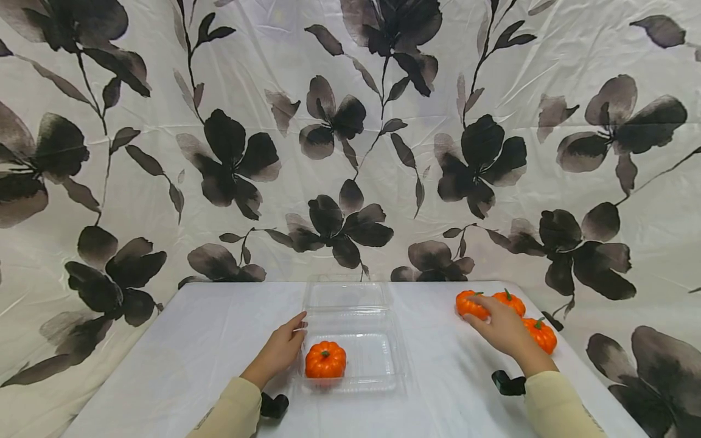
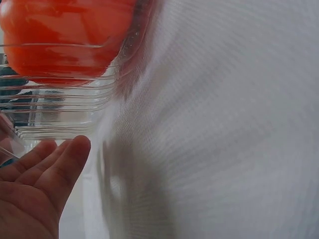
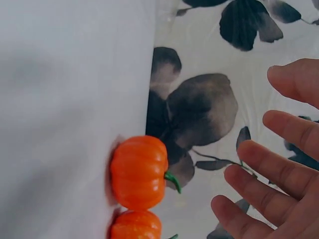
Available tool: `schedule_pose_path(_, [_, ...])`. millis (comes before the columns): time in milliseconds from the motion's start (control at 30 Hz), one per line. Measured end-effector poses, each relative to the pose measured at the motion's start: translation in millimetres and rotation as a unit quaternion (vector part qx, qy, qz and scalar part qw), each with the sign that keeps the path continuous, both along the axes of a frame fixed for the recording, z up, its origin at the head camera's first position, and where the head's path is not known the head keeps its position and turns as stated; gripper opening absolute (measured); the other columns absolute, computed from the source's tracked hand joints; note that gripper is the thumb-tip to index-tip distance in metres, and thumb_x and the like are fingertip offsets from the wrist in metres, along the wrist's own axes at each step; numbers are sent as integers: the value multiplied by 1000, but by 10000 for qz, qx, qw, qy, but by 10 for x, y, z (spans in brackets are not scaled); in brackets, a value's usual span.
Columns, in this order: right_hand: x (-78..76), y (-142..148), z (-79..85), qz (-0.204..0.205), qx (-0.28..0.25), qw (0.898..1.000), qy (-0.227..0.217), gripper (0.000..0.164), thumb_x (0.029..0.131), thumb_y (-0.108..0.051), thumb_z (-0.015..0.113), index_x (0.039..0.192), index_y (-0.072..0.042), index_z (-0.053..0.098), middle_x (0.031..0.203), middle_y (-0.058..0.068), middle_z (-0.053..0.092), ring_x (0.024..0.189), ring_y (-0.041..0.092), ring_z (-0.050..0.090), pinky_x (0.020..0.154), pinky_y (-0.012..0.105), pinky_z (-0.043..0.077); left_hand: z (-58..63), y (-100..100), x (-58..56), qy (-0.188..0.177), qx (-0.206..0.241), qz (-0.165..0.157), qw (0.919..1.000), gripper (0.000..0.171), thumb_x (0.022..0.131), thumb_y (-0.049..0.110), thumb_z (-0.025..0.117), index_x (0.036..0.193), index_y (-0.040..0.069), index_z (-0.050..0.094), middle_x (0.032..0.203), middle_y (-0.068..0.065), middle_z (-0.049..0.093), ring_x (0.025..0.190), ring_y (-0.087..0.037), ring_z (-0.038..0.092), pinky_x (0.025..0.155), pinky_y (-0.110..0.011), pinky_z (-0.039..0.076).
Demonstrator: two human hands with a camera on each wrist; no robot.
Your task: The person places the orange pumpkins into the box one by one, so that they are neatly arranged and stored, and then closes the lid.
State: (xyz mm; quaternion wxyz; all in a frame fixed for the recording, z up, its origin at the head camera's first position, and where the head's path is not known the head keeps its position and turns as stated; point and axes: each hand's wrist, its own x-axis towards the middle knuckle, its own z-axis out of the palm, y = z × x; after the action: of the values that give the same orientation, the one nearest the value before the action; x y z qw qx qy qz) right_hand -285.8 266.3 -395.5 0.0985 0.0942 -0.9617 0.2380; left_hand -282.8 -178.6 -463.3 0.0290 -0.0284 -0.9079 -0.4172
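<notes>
A clear plastic clamshell box [image 1: 375, 359] lies with its lid [image 1: 346, 296] folded back, and one small orange pumpkin [image 1: 325, 360] sits in its left half. Extended fingers of my left hand [image 1: 280, 350] rest against the box's left side; in the left wrist view those fingertips [image 2: 79, 145] are right at its ribbed wall. Over at the right, my right hand [image 1: 501, 328] hovers above a group of three pumpkins, its fingers spread and holding nothing. These are a left pumpkin [image 1: 468, 303], a back pumpkin [image 1: 509, 300] and a front pumpkin [image 1: 541, 336], with green stems.
A white cloth covers the table [image 1: 438, 389], whose right edge runs close beside the pumpkin group. Behind it hangs a floral curtain [image 1: 350, 164]. Black wrist-worn devices [image 1: 508, 383] sit below both hands.
</notes>
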Motion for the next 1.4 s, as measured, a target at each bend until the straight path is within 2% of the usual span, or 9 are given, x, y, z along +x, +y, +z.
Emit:
schedule_pose_path(133, [-8, 79, 9, -37, -119, 9999, -43, 58, 94, -43, 57, 139, -7, 50, 141, 25, 49, 125, 47, 47, 97, 66, 41, -5, 6, -4, -8, -3, -21, 10000, 52, 100, 17, 46, 150, 8, 36, 137, -17, 56, 116, -30, 60, 97, -48, 51])
schedule_pose_path(333, [-14, 177, 35, -100, 27, 9996, 250, 49, 94, -31, 60, 136, -6, 54, 135, 25, 54, 123, 47, 48, 98, 67, 39, -7, 0, -6, -8, -37, -35, 10000, 52, 100, 17, 46, 149, 8, 36, 136, -17, 57, 115, -29, 60, 97, -47, 51])
schedule_pose_path(600, [-9, 328, 55, -331, 98, 9993, 129, 53, 94, -36, 58, 137, -6, 51, 137, 26, 51, 125, 49, 45, 99, 69, 36, 9, -8, 29, -33, 27, -12, 10000, 51, 100, 15, 46, 149, 6, 37, 136, -19, 57, 117, -33, 60, 97, -48, 51])
schedule_pose_path(933, [15, 512, 58, -593, 25, 9981, -169, 66, 94, -54, 52, 141, -8, 47, 144, 28, 42, 129, 53, 37, 101, 73, 30, 17, 1, 22, 1, 29, -17, 10000, 51, 100, 15, 46, 149, 6, 37, 135, -19, 57, 117, -33, 60, 98, -49, 50])
schedule_pose_path(1100, [26, 604, 43, -787, -56, 9962, -379, 66, 93, -49, 55, 142, -6, 44, 144, 32, 37, 127, 56, 35, 99, 74, 30, 19, 3, 16, -26, 21, -16, 10000, 51, 100, 15, 46, 149, 6, 36, 135, -19, 57, 116, -33, 60, 97, -48, 51])
schedule_pose_path(1267, [17, 684, 23, -913, 8, 9953, -316, 61, 93, -40, 57, 141, -5, 44, 143, 35, 36, 125, 57, 35, 98, 75, 31, 13, 4, 5, 35, 37, -31, 10000, 51, 99, 15, 46, 148, 5, 37, 134, -19, 58, 115, -32, 61, 96, -48, 52])
schedule_pose_path(1400, [11, 744, 10, -960, 3, 9949, -321, 63, 92, -41, 58, 142, -5, 43, 143, 36, 32, 125, 58, 33, 97, 76, 29, 9, 5, 0, 60, 64, -42, 10000, 51, 99, 14, 47, 148, 5, 37, 133, -19, 58, 112, -30, 61, 94, -46, 53])
